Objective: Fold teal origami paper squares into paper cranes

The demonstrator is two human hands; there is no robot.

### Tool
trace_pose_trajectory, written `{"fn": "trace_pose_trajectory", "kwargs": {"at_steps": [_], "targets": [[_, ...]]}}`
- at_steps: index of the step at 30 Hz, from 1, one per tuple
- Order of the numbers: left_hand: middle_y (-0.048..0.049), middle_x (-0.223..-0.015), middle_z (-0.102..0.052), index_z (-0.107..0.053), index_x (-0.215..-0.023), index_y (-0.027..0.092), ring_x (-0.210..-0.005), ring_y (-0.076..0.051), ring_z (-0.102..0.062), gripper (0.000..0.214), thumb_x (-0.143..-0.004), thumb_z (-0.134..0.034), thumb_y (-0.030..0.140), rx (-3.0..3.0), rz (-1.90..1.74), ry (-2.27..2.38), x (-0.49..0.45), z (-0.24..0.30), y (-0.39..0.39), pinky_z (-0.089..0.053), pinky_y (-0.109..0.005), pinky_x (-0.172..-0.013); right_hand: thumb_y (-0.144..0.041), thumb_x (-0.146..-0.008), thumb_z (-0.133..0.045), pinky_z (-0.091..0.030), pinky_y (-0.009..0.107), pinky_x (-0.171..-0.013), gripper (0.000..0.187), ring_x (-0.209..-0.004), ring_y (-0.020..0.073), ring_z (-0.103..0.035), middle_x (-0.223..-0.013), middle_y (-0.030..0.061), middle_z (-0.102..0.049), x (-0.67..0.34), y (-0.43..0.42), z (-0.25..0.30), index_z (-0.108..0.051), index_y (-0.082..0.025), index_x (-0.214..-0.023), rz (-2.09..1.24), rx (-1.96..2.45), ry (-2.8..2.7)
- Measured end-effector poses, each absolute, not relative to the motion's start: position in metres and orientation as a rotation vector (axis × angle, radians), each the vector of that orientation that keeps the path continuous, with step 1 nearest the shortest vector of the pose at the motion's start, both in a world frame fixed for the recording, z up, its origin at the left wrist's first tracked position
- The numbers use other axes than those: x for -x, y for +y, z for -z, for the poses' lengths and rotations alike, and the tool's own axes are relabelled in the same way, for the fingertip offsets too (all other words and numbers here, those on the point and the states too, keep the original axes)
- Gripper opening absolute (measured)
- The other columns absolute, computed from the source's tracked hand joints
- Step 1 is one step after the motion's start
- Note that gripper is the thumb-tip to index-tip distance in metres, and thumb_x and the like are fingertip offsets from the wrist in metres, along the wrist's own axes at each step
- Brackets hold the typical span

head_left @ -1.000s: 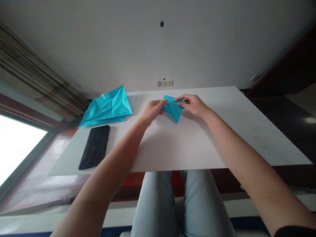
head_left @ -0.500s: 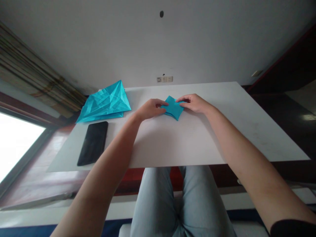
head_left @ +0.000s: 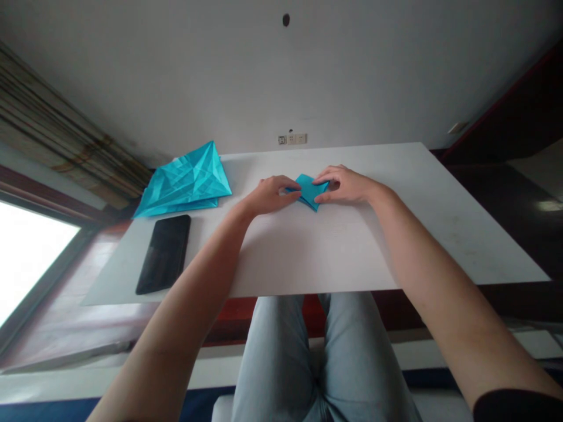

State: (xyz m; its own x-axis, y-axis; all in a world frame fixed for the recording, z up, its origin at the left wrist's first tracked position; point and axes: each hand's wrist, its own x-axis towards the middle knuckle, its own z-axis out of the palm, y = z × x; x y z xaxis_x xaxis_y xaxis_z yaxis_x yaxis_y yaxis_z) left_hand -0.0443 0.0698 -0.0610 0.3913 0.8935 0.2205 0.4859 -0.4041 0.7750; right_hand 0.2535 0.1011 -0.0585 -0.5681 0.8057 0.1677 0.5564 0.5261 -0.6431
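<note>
While lying flat on the table (head_left: 396,234), small blue folded paper (head_left: 309,190) is sitting between left hand (head_left: 268,196) and right hand (head_left: 347,184), both fingertips pinching its edges.

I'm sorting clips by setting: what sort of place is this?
Probably a room in a home or office: a plain white table by a wall with sockets, a curtained window on the left, and a phone and folded paper on the table.
</note>
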Motion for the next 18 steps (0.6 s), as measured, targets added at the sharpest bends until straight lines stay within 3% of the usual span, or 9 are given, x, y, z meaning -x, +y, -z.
{"fn": "trace_pose_trajectory", "kwargs": {"at_steps": [3, 7, 13, 18], "targets": [[-0.005, -0.125, -0.089, -0.092, -0.114, 0.029, -0.122, -0.03, -0.08, 0.027, -0.091, -0.079, 0.035, -2.187, -0.739, 1.15, 0.0466, 0.0629, 0.0713, -0.058, -0.042, -0.118, -0.057, -0.066, -0.109, -0.055, 0.061, -0.125, 0.057, -0.132, 0.0417, -0.071, -0.133, 0.0127, -0.081, -0.2558, 0.1008, 0.0556, -0.095, -0.032, -0.115, -0.788, 1.107, -2.325], [-0.0058, -0.13, -0.088, -0.091, -0.118, 0.029, -0.126, -0.03, -0.08, 0.029, -0.092, -0.078, 0.03, -2.254, -0.709, 1.121, 0.0497, 0.0626, 0.0714, -0.057, -0.041, -0.12, -0.052, -0.062, -0.111, -0.061, 0.057, -0.117, 0.056, -0.128, 0.0397, -0.073, -0.128, 0.0112, -0.081, -0.2552, 0.0995, 0.0551, -0.095, -0.033, -0.112, -0.834, 1.124, -2.28], [-0.0084, -0.121, -0.089, -0.09, -0.114, 0.025, -0.116, -0.027, -0.083, 0.022, -0.098, -0.077, 0.033, -2.285, -0.748, 1.063, 0.0533, 0.059, 0.073, -0.059, -0.04, -0.116, -0.06, -0.07, -0.105, -0.065, 0.053, -0.105, 0.055, -0.109, 0.0342, -0.076, -0.129, 0.0121, -0.081, -0.2524, 0.0935, 0.0532, -0.094, -0.03, -0.115, -0.877, 1.175, -2.221], [-0.0085, -0.127, -0.088, -0.089, -0.118, 0.026, -0.117, -0.029, -0.082, 0.026, -0.095, -0.076, 0.026, -2.452, -0.723, 1.075, 0.0457, 0.0631, 0.0707, -0.057, -0.041, -0.114, -0.065, -0.07, -0.104, -0.065, 0.049, -0.099, 0.056, -0.102, 0.0311, -0.074, -0.124, 0.0108, -0.08, -0.2515, 0.0939, 0.0533, -0.093, -0.031, -0.112, -0.885, 1.162, -2.224]]}}
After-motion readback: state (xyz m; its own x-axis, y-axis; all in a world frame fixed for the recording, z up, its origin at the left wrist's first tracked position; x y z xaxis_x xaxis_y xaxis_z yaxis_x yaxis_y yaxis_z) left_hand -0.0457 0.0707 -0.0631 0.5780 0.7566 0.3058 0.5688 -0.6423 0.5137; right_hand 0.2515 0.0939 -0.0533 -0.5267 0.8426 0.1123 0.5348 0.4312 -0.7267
